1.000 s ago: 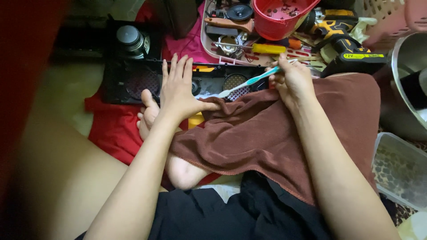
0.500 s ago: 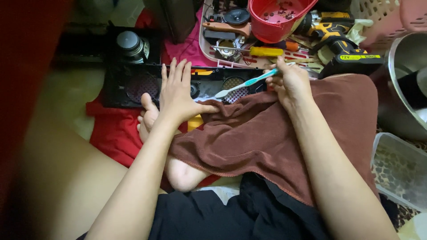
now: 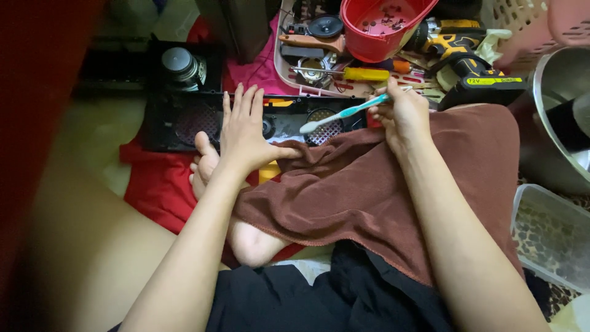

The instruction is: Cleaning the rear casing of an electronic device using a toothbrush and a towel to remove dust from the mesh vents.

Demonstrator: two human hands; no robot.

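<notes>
The right hand [image 3: 402, 110] grips a teal toothbrush [image 3: 344, 113] — its bristles point left over the black speaker panel [image 3: 190, 120]. The left hand [image 3: 246, 132] lies open and flat on that panel, beside the brown towel [image 3: 369, 190] draped near.

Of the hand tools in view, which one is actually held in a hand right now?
The teal-and-white toothbrush, gripped by the right hand with its bristles over the black panel. The yellow-handled screwdriver and cordless drill lie untouched behind.
</notes>
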